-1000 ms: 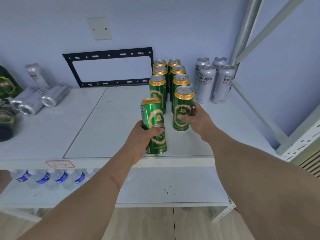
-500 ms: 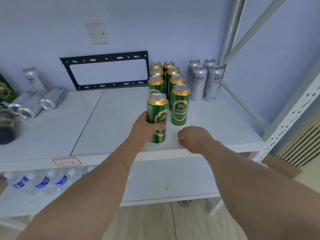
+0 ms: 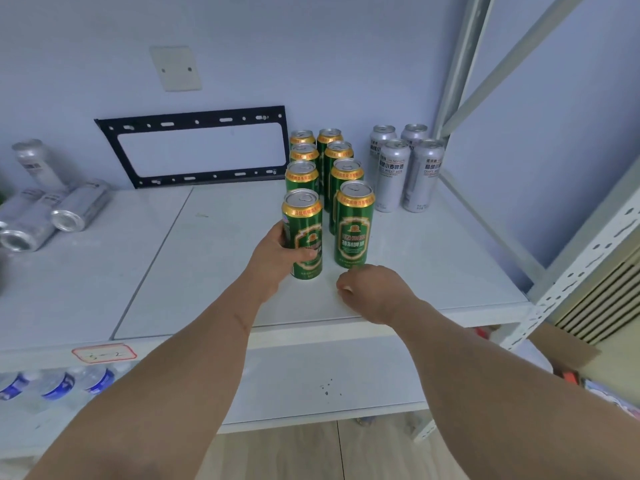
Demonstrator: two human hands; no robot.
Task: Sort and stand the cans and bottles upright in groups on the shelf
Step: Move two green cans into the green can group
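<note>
Several green cans stand upright in two rows on the white shelf (image 3: 433,271). My left hand (image 3: 277,258) grips the front-left green can (image 3: 304,230), which stands upright at the head of the left row. Beside it stands the front-right green can (image 3: 354,225). My right hand (image 3: 370,289) hovers just in front of that can, fingers curled, holding nothing. Several silver cans (image 3: 401,171) stand upright in a group at the back right. More silver cans (image 3: 52,216) lie on their sides at the far left.
A black metal bracket (image 3: 194,147) leans on the wall behind. The rack's white upright (image 3: 571,271) and diagonal brace stand at the right. Water bottles (image 3: 55,382) lie on the lower shelf at left. A cardboard box (image 3: 561,348) sits low right.
My left hand has set its green can down upright at the front of the left row. My right hand has let go of the front-right can and drawn back toward me.
</note>
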